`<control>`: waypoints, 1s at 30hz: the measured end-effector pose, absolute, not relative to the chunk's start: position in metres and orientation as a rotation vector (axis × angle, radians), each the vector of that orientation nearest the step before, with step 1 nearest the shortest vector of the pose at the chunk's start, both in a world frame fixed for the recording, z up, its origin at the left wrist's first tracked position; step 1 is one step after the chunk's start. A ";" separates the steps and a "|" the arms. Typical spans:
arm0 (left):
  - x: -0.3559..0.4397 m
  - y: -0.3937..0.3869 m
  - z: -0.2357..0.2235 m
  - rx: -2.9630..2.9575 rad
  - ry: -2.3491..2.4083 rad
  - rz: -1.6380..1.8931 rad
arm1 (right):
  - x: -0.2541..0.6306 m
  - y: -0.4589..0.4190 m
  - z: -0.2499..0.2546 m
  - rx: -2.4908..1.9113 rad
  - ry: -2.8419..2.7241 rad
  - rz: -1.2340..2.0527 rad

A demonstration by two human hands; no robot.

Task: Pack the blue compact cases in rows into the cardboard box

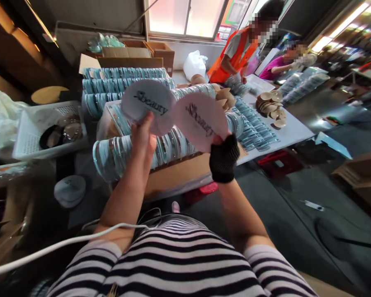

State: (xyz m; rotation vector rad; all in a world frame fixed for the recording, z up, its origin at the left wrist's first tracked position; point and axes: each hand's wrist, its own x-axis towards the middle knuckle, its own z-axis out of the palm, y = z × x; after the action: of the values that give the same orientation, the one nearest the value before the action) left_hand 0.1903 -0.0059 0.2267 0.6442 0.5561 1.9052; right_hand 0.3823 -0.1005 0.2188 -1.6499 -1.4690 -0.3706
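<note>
While my bare left hand (144, 134) pinches the grey disc (146, 104) by its near edge, thumb on its face, my right hand (224, 159), in a black glove (225, 166), grips the pink disc (200, 120) the same way. Both are raised side by side above the row (170, 147) of round pieces on edge just beyond my hands; their edges meet in view, though whether they touch I can't tell. I judge the step to be a side-by-side check of the printed faces; the next move calls for keeping both flat and steady, thumbs clear of the print. Each disc reads "beauty" in dark letters after an ornate mark, perhaps an S. Low to the left of my left hand, a pale round thing (69, 190) carries a mark too blurred to read. Off my right hand runs the bench (298, 131).
</note>
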 end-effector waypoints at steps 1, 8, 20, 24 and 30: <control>0.181 -0.004 0.226 0.601 0.562 1.945 | 0.386 -0.121 0.213 -1.626 -1.554 -0.373; 0.166 0.000 0.213 0.565 0.701 1.908 | 0.374 -0.189 0.194 -1.566 -2.001 -0.194; 0.170 0.001 0.210 0.563 0.591 1.922 | 0.324 -0.097 0.166 -1.900 -2.130 0.024; 0.170 -0.002 0.210 0.476 0.587 1.907 | 0.324 -0.095 0.171 -1.917 -2.038 0.072; 0.170 -0.003 0.209 0.500 0.563 1.911 | 0.318 -0.080 0.173 -1.910 -2.136 0.084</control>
State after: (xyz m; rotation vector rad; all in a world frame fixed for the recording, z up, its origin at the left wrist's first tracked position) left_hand 0.1701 -0.0028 0.2088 0.4997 0.5626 1.9107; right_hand 0.3179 -0.0803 0.1726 -1.9101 -2.1364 0.0840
